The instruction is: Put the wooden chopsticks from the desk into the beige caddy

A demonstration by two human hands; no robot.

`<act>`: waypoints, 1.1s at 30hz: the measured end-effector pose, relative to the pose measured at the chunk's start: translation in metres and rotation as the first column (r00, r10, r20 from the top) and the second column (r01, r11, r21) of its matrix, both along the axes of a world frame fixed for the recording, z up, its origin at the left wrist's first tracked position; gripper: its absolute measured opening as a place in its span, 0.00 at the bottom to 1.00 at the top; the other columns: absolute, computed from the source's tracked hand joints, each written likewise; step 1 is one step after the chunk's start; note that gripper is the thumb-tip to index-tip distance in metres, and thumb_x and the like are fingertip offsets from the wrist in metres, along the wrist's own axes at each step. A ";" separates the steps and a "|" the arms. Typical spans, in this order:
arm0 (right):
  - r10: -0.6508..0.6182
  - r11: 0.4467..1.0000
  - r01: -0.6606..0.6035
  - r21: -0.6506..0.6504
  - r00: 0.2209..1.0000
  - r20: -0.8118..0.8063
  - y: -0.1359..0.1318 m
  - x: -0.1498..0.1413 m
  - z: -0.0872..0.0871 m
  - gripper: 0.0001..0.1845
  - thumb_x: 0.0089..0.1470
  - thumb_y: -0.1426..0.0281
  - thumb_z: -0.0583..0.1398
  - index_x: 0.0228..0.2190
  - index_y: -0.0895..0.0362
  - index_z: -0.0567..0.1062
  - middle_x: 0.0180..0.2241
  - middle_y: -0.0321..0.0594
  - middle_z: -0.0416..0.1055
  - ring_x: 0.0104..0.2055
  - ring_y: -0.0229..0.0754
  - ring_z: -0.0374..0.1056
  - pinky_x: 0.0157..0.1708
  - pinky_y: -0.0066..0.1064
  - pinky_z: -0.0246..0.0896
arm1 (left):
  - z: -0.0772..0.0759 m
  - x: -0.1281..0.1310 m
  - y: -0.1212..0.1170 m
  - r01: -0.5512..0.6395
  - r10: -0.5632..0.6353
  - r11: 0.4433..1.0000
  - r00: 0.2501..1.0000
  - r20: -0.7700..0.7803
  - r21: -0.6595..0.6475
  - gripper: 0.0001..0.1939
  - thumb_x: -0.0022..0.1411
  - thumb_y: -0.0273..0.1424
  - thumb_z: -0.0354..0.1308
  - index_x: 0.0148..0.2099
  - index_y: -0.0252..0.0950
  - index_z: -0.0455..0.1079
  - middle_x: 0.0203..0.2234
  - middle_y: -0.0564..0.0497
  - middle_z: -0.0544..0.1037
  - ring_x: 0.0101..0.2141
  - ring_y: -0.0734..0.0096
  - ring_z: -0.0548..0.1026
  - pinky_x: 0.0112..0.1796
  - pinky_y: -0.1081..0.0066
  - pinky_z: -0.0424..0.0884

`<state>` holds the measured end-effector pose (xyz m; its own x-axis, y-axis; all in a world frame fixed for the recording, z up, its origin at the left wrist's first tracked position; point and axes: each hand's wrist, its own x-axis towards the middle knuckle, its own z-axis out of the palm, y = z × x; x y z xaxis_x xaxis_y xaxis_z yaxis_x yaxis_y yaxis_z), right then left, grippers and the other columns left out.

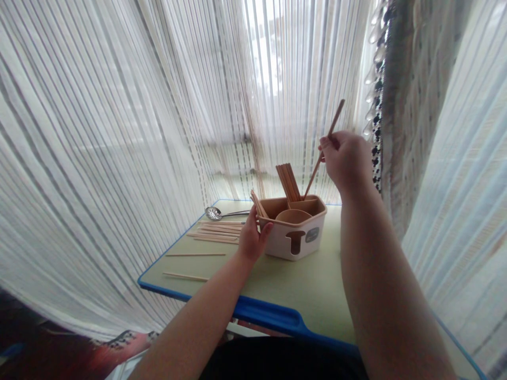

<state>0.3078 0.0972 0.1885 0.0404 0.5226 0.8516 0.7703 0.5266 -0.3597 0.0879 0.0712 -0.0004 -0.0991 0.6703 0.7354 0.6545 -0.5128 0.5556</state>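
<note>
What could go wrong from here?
1. The stick in the right grip has its lower end close to the leaning dark bundle; it might snag or shift it.
2. Pale sticks poke above the left end of the holder, right by the left grip; a slip there could knock them out.

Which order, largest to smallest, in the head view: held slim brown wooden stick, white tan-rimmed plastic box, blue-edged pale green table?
1. Blue-edged pale green table
2. White tan-rimmed plastic box
3. Slim brown wooden stick
</note>
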 end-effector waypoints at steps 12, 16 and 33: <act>0.112 0.979 -0.113 -0.169 0.994 -0.014 0.033 -0.011 -0.024 0.13 0.53 0.64 0.57 0.28 0.59 0.77 0.26 0.44 0.75 0.29 0.42 0.71 0.31 0.31 0.60 | -0.001 0.000 0.002 0.037 -0.037 0.999 0.999 -0.004 0.018 0.33 0.61 0.42 0.51 0.64 0.34 0.47 0.46 0.40 0.72 0.38 0.64 0.74 0.40 0.65 0.71; 0.166 0.948 -0.151 -0.282 0.986 0.031 0.032 -0.011 -0.025 0.13 0.54 0.64 0.57 0.30 0.59 0.77 0.25 0.43 0.75 0.27 0.39 0.70 0.30 0.29 0.60 | -0.001 0.000 0.002 0.033 -0.033 0.999 0.999 -0.012 0.018 0.34 0.61 0.41 0.51 0.64 0.33 0.47 0.46 0.40 0.72 0.39 0.64 0.74 0.41 0.65 0.70; 0.252 0.805 0.049 -0.591 0.874 0.416 0.031 -0.007 -0.025 0.13 0.51 0.66 0.58 0.32 0.59 0.80 0.26 0.42 0.75 0.26 0.38 0.66 0.26 0.27 0.56 | 0.001 0.001 0.000 0.022 -0.022 0.999 1.000 -0.001 0.045 0.33 0.61 0.43 0.51 0.63 0.34 0.49 0.43 0.42 0.73 0.36 0.66 0.75 0.37 0.67 0.72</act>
